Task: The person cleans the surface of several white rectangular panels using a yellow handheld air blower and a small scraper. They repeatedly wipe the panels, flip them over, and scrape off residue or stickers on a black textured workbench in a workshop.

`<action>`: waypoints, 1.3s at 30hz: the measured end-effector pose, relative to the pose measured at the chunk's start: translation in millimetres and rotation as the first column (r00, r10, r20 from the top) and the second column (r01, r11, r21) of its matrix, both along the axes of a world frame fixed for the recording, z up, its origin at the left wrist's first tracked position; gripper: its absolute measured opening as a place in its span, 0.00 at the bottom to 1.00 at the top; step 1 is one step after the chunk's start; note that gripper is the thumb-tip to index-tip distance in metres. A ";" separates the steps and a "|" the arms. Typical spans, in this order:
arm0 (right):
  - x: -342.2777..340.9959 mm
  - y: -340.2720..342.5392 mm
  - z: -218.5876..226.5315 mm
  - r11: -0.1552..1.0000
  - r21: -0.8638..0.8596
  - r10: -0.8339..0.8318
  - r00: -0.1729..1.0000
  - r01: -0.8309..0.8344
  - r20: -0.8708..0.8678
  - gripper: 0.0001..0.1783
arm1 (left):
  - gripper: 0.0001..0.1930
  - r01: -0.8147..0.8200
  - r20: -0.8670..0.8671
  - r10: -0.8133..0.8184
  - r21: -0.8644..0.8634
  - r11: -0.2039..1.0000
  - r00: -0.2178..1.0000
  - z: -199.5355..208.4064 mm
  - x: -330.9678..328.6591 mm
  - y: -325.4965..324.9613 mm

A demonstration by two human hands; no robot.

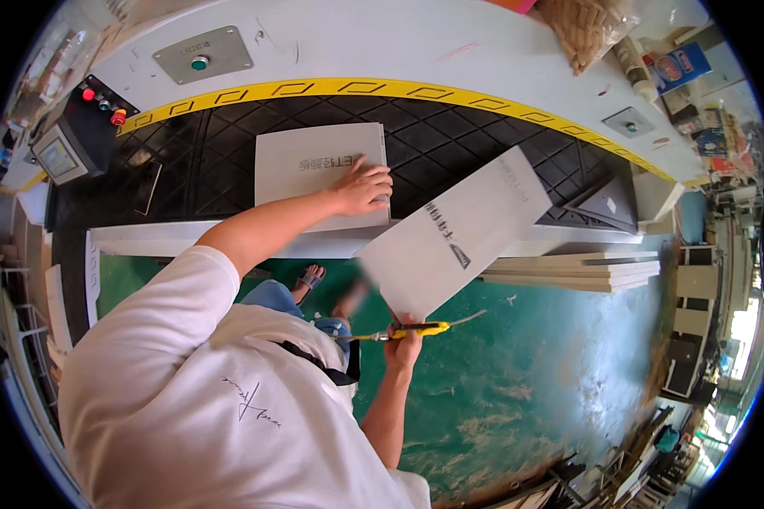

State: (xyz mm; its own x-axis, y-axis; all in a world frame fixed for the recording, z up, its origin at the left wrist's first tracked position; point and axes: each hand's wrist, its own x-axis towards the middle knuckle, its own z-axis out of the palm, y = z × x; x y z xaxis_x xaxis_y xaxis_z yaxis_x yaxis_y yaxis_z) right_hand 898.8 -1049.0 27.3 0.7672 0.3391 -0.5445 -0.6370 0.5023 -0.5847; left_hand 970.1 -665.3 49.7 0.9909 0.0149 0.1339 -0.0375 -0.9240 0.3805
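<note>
My left hand [365, 188] rests on the right edge of a white printed panel [289, 187], which lies on the black bed; its fingers are spread and slightly bent. My right hand [403, 339], lower and nearer my body, is closed around a yellow air blow gun [429, 329] with a thin metal nozzle pointing right. A second long white panel [458, 233] slants up and right from this hand, its lower corner at my fingers. Its far end reaches over the bed. Whether my fingers also grip that corner is hidden.
The black bed [229, 127] has a grid of grooves and a yellow strip [348, 86] behind it. A control box [68, 140] with a screen stands at the left. Several stacked white boards [577, 271] lie at the right, above the green floor [518, 373].
</note>
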 end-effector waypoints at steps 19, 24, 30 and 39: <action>132.2 73.8 0.0 0.863 -0.218 0.474 0.880 -0.455 0.037 0.19 | 0.14 0.176 -0.042 -0.172 0.098 0.979 0.984 3.7 -90.2 17.4; 93.1 42.1 -19.7 0.729 -0.478 0.561 0.828 -0.491 0.005 0.20 | 0.15 0.063 0.048 -0.068 0.098 0.993 0.997 2.6 -111.3 29.7; -61.3 -28.7 -46.5 0.677 -0.574 0.492 0.864 -0.460 -0.113 0.19 | 0.19 0.134 0.245 -0.144 0.054 0.989 0.959 -18.3 -102.7 29.7; -239.2 -40.0 19.0 0.198 -0.692 0.723 0.580 -0.694 -0.375 0.18 | 0.07 -0.006 0.245 0.135 -0.465 0.885 0.960 4.7 -285.6 -15.2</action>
